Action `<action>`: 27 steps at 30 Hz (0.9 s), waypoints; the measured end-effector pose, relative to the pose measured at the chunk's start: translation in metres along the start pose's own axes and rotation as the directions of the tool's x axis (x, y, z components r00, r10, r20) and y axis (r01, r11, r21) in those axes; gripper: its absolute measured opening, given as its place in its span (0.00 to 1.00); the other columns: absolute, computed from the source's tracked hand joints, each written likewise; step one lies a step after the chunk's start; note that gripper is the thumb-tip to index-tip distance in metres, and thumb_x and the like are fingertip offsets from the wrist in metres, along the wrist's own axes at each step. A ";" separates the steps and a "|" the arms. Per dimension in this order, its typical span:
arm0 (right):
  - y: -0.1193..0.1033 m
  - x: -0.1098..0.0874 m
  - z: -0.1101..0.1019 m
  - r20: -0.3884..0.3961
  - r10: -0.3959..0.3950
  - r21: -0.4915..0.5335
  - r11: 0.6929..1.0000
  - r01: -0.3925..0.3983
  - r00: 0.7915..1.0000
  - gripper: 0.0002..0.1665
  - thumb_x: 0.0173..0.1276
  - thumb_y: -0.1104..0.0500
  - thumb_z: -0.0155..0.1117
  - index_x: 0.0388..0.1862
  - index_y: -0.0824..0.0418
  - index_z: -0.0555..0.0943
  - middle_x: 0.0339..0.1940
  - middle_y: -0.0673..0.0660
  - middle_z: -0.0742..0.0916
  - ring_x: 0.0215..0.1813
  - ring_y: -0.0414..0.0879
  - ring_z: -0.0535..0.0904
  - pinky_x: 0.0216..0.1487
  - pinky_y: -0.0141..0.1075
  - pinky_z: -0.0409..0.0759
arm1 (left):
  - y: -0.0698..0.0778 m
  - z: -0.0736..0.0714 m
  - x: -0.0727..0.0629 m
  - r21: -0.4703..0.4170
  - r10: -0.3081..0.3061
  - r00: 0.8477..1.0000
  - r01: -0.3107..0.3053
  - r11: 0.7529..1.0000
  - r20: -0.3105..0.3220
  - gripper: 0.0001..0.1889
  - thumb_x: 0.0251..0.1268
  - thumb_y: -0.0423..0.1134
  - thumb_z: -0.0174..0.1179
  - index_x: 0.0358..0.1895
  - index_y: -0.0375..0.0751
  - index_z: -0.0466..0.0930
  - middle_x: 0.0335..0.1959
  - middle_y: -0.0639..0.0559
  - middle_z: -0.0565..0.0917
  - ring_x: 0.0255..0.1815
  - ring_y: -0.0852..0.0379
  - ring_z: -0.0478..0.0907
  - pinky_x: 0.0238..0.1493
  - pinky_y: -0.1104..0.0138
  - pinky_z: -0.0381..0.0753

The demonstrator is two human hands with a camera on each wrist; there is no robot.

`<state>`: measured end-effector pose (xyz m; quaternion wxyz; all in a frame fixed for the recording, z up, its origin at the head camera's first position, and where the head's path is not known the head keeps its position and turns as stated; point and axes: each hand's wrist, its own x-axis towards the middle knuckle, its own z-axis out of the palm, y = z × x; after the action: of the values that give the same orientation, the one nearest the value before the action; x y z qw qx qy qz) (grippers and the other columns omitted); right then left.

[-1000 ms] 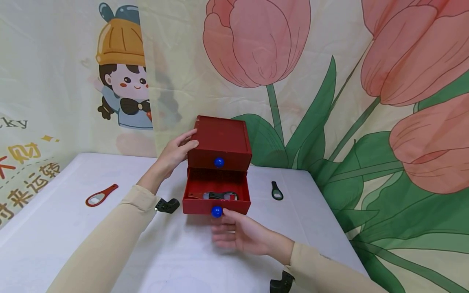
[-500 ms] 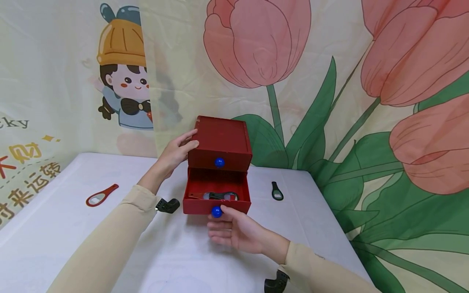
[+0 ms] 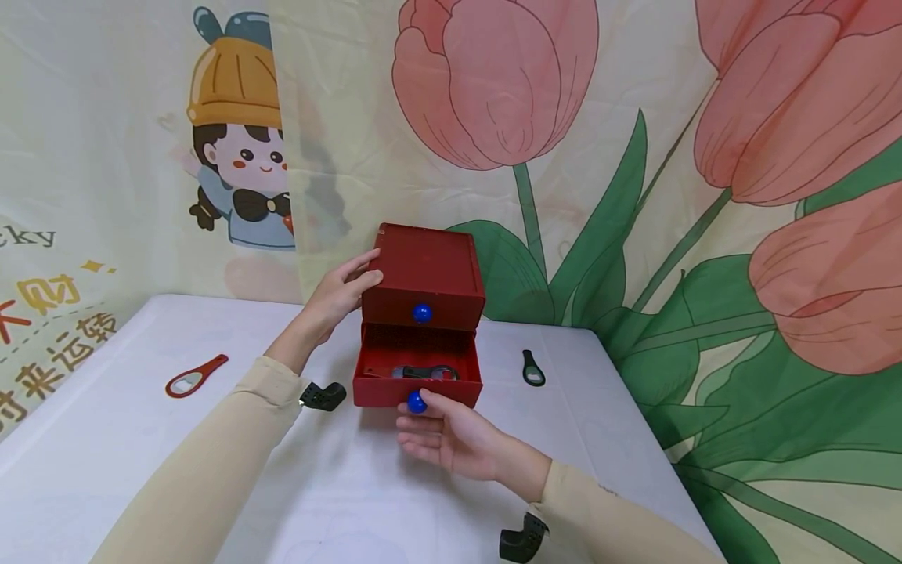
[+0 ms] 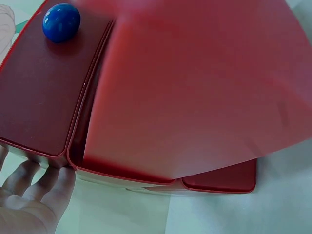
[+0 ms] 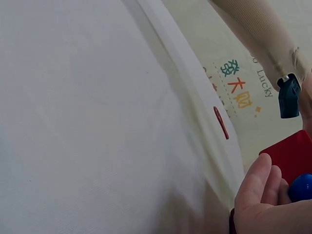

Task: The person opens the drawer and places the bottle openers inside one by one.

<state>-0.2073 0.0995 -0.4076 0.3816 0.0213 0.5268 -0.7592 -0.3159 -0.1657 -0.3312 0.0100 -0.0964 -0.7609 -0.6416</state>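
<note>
A small dark red two-drawer cabinet (image 3: 426, 262) stands on the table, its lower drawer (image 3: 377, 392) pulled out. My left hand (image 3: 331, 301) rests against the cabinet's left side, fingers fairly straight in the left wrist view. Between thumb and index finger, my right hand (image 3: 465, 442) pinches the lower drawer's blue knob (image 3: 416, 403); the other fingers extend below it. In that drawer lies a black-handled bottle opener (image 3: 423, 373) with a reddish piece beside it, partly hidden by the drawer front. The upper drawer, with its own blue knob (image 3: 422, 313), is closed.
A red bottle opener (image 3: 197, 376) lies on the white-covered table (image 3: 296, 486) to the left. To the right of the cabinet is a black bottle opener (image 3: 533, 368). A printed cloth (image 3: 338, 117) hangs behind the table.
My right hand has shifted slightly left and up, its thumb and index finger coming around the knob. The lower drawer has moved a little inward. My left hand stays in place.
</note>
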 end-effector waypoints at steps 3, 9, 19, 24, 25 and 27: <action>-0.003 0.003 0.000 -0.004 -0.010 0.000 1.000 0.010 1.000 0.34 0.81 0.40 0.61 0.71 0.64 0.80 0.63 0.61 0.88 0.70 0.58 0.82 0.68 0.42 0.82 | 0.001 0.000 0.000 -0.003 0.001 1.000 -0.001 1.000 0.002 0.35 0.82 0.53 0.55 0.86 0.61 0.56 0.86 0.46 0.59 0.81 0.40 0.64 0.78 0.42 0.67; -0.005 0.008 0.002 0.005 -0.013 -0.009 1.000 0.013 1.000 0.35 0.80 0.40 0.62 0.71 0.64 0.80 0.66 0.63 0.86 0.70 0.57 0.81 0.70 0.43 0.81 | 0.001 0.000 -0.001 -0.006 0.002 1.000 -0.002 1.000 -0.001 0.34 0.83 0.52 0.55 0.86 0.61 0.57 0.86 0.46 0.59 0.81 0.40 0.64 0.79 0.42 0.66; -0.009 0.012 0.001 -0.014 -0.039 0.006 0.999 0.039 0.999 0.33 0.80 0.40 0.63 0.69 0.64 0.81 0.60 0.60 0.89 0.66 0.55 0.85 0.67 0.42 0.82 | 0.000 0.000 0.000 -0.010 0.001 1.000 -0.001 1.000 -0.002 0.34 0.83 0.52 0.55 0.86 0.60 0.57 0.86 0.45 0.59 0.81 0.40 0.64 0.79 0.41 0.66; -0.013 0.020 -0.006 -0.026 -0.062 -0.010 0.998 0.061 0.998 0.34 0.80 0.41 0.63 0.70 0.64 0.80 0.62 0.61 0.88 0.66 0.55 0.85 0.68 0.43 0.81 | -0.001 0.000 0.001 -0.022 0.007 1.000 -0.007 1.000 -0.002 0.34 0.83 0.52 0.56 0.86 0.59 0.58 0.86 0.45 0.60 0.80 0.40 0.66 0.79 0.42 0.66; -0.013 0.022 -0.007 -0.025 -0.066 -0.013 0.998 0.065 0.998 0.34 0.80 0.41 0.63 0.71 0.64 0.80 0.62 0.61 0.88 0.65 0.55 0.85 0.69 0.43 0.81 | -0.001 0.000 0.001 -0.022 0.006 1.000 -0.006 1.000 -0.003 0.34 0.83 0.52 0.56 0.86 0.59 0.58 0.86 0.45 0.60 0.80 0.40 0.66 0.79 0.42 0.66; -0.014 0.026 -0.008 -0.029 -0.070 -0.012 0.997 0.070 0.997 0.34 0.80 0.41 0.63 0.71 0.64 0.79 0.60 0.60 0.89 0.65 0.55 0.85 0.69 0.43 0.81 | -0.001 0.000 0.001 -0.020 0.006 1.000 -0.006 1.000 -0.004 0.34 0.83 0.52 0.56 0.86 0.59 0.58 0.86 0.45 0.60 0.80 0.40 0.66 0.79 0.42 0.66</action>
<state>-0.2375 0.0939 -0.4115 0.3470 0.0116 0.5371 -0.7688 -0.3170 -0.1657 -0.3321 0.0125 -0.0975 -0.7541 -0.6494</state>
